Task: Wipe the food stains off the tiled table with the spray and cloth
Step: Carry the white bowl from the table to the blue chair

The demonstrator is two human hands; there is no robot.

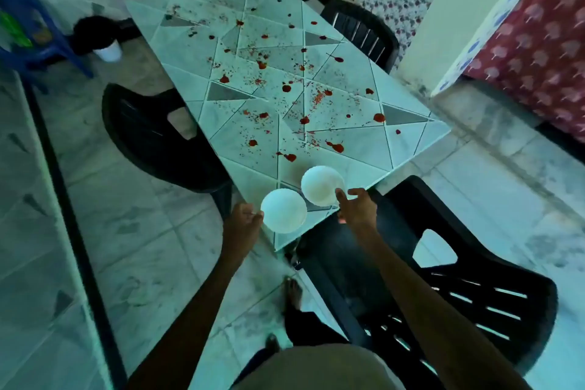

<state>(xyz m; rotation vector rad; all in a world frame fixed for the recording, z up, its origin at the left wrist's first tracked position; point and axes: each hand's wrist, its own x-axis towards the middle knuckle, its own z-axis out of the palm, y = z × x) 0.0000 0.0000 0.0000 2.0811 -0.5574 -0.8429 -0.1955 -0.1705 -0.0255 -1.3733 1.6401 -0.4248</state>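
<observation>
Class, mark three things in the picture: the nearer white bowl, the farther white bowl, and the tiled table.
nearer white bowl (284, 210): head view, middle of its white surface.
farther white bowl (322, 185): head view, middle of its white surface.
tiled table (411, 152): head view, bare tile near its right corner.

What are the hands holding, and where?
The left hand grips the left bowl by its left rim; the right hand pinches the right bowl by its near rim.

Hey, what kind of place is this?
Probably a home dining area: a tiled table spattered with red food stains, black plastic chairs drawn up around it, and two white bowls at its near end.
</observation>
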